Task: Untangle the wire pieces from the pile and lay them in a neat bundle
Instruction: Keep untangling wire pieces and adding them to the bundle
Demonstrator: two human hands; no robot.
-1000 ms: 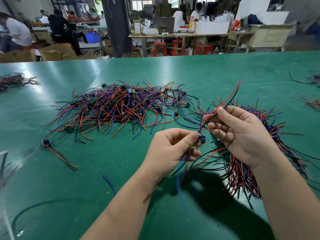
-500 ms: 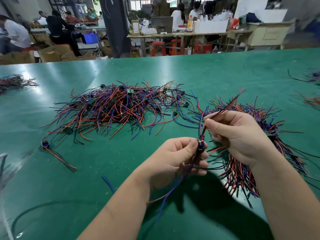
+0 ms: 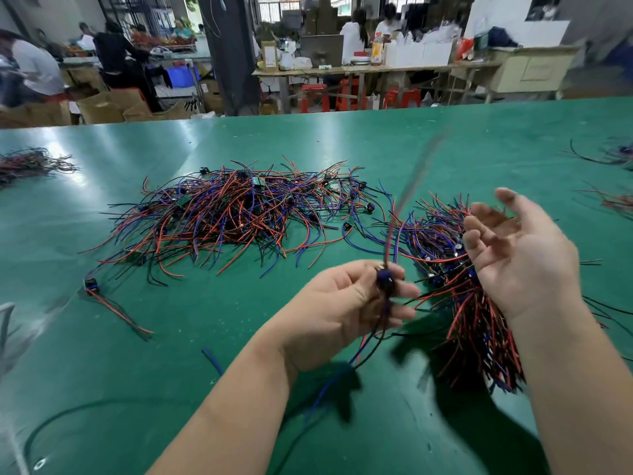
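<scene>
A tangled pile (image 3: 226, 217) of red, blue and black wire pieces lies across the middle of the green table (image 3: 102, 354). To its right, partly hidden under my right arm, lies a denser bundle (image 3: 476, 320) of the same wires. My left hand (image 3: 342, 310) pinches one wire piece (image 3: 385, 281) at its small dark connector; the red and black leads stand up blurred, the blue and black ones hang below the hand. My right hand (image 3: 520, 255) hovers over the bundle with fingers spread, holding nothing.
A single wire piece (image 3: 113, 306) lies loose at the left, and a short blue offcut (image 3: 212, 359) near my left forearm. Smaller wire heaps sit at the far left (image 3: 30, 164) and far right (image 3: 613, 156) edges. People work at benches beyond the table.
My right hand has let go of the wire's upper leads and opened, moving to the right. The released leads whip upward, blurred. My left hand still pinches the connector.
</scene>
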